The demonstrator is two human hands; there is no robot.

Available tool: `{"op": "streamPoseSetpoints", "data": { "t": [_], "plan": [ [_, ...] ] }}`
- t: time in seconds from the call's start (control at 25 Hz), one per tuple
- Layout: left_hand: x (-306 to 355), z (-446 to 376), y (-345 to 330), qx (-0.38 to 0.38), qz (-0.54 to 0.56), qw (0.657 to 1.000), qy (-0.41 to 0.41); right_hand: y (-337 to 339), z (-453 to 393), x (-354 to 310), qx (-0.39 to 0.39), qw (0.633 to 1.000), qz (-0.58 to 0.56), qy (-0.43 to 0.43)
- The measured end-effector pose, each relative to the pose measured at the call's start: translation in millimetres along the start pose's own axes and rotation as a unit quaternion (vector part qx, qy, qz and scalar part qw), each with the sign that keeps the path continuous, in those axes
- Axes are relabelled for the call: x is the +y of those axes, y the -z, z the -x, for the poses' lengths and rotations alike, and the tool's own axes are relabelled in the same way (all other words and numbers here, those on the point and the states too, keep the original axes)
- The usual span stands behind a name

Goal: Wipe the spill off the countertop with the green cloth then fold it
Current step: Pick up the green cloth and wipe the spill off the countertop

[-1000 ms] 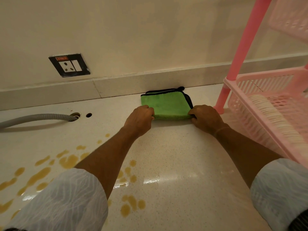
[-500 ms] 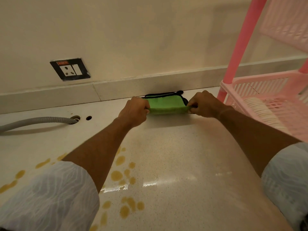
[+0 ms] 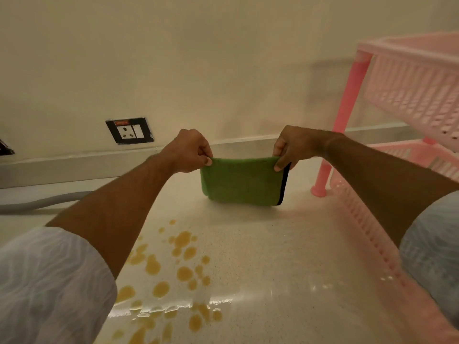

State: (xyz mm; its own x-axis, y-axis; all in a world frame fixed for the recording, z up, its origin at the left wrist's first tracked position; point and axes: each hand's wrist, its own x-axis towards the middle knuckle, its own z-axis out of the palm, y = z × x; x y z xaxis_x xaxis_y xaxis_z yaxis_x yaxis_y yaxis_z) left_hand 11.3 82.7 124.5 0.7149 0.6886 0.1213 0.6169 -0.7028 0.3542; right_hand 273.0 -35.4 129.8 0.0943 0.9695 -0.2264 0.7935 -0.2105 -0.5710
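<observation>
The green cloth [image 3: 242, 181] hung folded in the air, pinched by its top edge above the back part of the countertop [image 3: 273, 256], near the low ledge along the wall. Whether its bottom edge brushed the surface could not be told. A black trim ran down its right side. The left hand [image 3: 187, 151] was clamped on the top left corner, thumb and fingers pressed together on the fabric; the right hand [image 3: 293, 147] gripped the top right corner the same way, thumb in front over the trim.

Nearer the front edge, and left of the cloth, the spill [image 3: 178, 266] lay as scattered amber drops and puddles, well apart from the cloth and untouched. Just right of the cloth stood the leg of a pink rack [image 3: 347, 108], whose lower basket ran along the right side of the counter. On the wall behind sat a power socket [image 3: 129, 131], and a grey hose [image 3: 42, 201] lay along the back left.

The step in hand looked like picking the cloth up, with wiping not yet begun. The next move would call for carrying the cloth toward the front left, lowering it flat onto the drops, and pressing while sweeping across all of them, including those at the near edge. One hand would probably do for wiping; folding would come only after the counter was dry.
</observation>
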Motion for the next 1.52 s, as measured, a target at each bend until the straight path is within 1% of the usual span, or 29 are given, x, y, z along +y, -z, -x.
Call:
{"op": "streamPoseSetpoints", "data": {
  "t": [0.16, 0.32, 0.56, 0.8, 0.92, 1.2, 1.36, 1.52],
  "plan": [
    [1.4, 18.3, 31.4, -0.01, -0.001, 1.0, 0.011, 5.3, 15.1, -26.3, 0.002, 1.0, -0.001, 0.001],
    [4.8, 40.6, 58.1, -0.012, 0.007, 1.0, 0.021, 11.7, 32.0, -54.2, 0.019, 1.0, -0.003, 0.007],
    [4.2, 82.1, 97.6, 0.019, -0.014, 0.999, 0.023, 20.1, 55.4, -102.8, 0.031, 0.999, -0.029, 0.034],
    [-11.0, 127.4, 134.9, 0.061, -0.056, 0.996, 0.03, 6.1, 66.7, -156.3, 0.044, 0.996, -0.016, 0.071],
    [-26.5, 151.6, 156.6, 0.083, -0.066, 0.994, 0.04, -1.7, 68.1, -188.4, 0.051, 0.994, -0.012, 0.096],
    [-79.5, 218.7, 208.5, 0.115, -0.078, 0.987, 0.081, -39.9, 58.7, -279.3, 0.039, 0.99, -0.005, 0.137],
    [-127.8, 254.7, 230.5, 0.124, -0.076, 0.984, 0.102, -76.9, 42.6, -331.0, 0.039, 0.988, -0.005, 0.149],
    [-185.7, 282.0, 237.6, 0.117, -0.072, 0.985, 0.1, -128.0, 20.8, -370.6, 0.055, 0.989, -0.015, 0.137]
  ]
}}
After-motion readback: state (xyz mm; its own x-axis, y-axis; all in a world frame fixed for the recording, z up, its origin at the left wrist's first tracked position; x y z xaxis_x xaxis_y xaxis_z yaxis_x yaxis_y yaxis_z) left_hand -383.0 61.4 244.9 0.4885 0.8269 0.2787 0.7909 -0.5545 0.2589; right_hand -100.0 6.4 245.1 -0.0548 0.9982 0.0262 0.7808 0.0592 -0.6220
